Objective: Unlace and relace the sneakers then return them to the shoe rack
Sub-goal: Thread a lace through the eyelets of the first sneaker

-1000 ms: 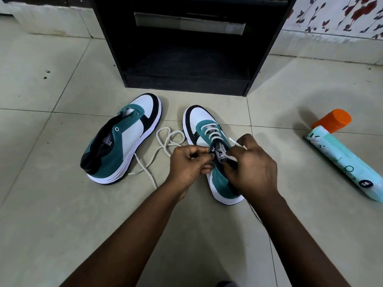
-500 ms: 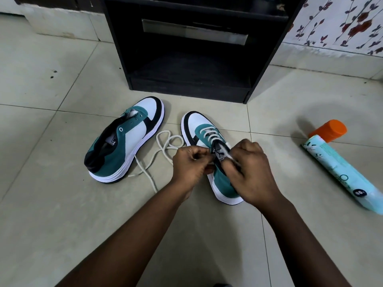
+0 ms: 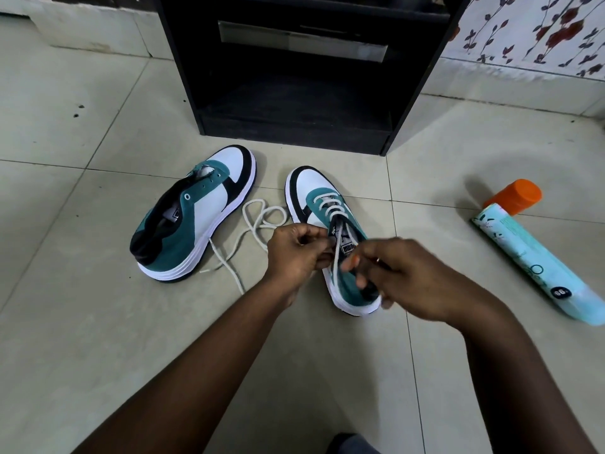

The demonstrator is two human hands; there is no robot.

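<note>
The right sneaker stands upright on the floor in front of the black shoe rack, its white lace crossed through the lower eyelets. The right hand, a second ago pressed against the tongue, has drawn back toward the heel with a strand pinched in its fingers, so the relacing looks to be climbing an eyelet. The left hand grips the lace at the tongue's left edge (the left sneaker lies unlaced beside a loose lace).
</note>
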